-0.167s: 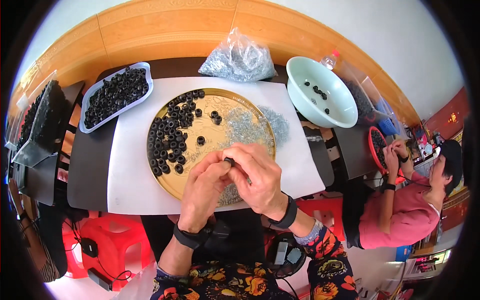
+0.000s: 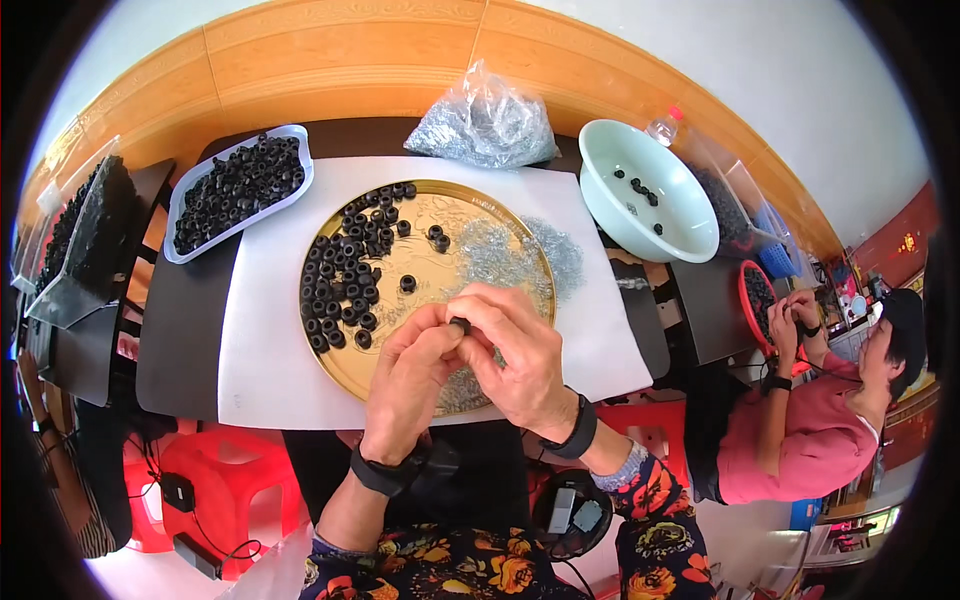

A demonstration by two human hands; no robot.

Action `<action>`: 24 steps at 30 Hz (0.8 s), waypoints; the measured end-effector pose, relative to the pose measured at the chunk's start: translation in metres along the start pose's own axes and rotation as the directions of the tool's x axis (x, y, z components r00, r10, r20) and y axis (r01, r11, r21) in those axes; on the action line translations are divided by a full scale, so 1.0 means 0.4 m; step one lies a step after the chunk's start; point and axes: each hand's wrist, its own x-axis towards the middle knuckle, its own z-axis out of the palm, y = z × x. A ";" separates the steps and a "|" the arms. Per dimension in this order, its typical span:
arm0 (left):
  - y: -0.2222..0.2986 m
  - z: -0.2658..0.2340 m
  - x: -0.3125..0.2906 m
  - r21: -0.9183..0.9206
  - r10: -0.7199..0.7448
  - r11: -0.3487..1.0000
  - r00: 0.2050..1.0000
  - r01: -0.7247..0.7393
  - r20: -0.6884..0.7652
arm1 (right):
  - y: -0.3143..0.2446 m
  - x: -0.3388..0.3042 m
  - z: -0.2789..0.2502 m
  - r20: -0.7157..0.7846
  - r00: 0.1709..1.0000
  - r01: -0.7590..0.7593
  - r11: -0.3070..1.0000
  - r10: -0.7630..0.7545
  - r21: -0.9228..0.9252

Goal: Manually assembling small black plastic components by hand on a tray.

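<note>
A small black ring-shaped rubber piece (image 2: 460, 325) is pinched between the fingertips of my left hand (image 2: 408, 375) and my right hand (image 2: 518, 352). Both hands meet over the near part of a round gold tray (image 2: 420, 232). On the tray's left side lie many black ring-shaped pieces (image 2: 340, 275), with a few loose ones nearer the middle. Small shiny metal bits (image 2: 490, 250) cover its right side and spill past the rim. Whether a metal bit is also between my fingers is hidden.
White sheet (image 2: 270, 350) under the tray. Behind it, a clear bag of metal bits (image 2: 485, 125). At left, a pale blue tray (image 2: 190, 248) heaped with black pieces; at right, a mint basin (image 2: 640, 210) holding several. A co-worker in pink (image 2: 810, 430) sits at right beside a red basin (image 2: 745, 300).
The whole view has shifted slightly. My hands keep the same pinch on the black piece, with hardly any visible finger movement.
</note>
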 end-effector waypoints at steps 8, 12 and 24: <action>0.001 -0.006 -0.001 0.033 0.005 0.999 1.000 -0.005 -0.019 | 0.008 0.001 0.001 0.115 0.992 0.054 0.999 -0.054 0.010; -0.002 -0.010 0.002 0.016 -0.008 1.000 1.000 0.008 -0.017 | -0.014 0.000 0.002 0.106 0.985 -0.142 0.988 0.135 0.054; -0.014 -0.008 0.009 0.040 0.020 0.999 0.999 -0.018 -0.045 | 0.012 -0.004 0.001 0.092 0.983 -0.173 0.976 0.161 0.134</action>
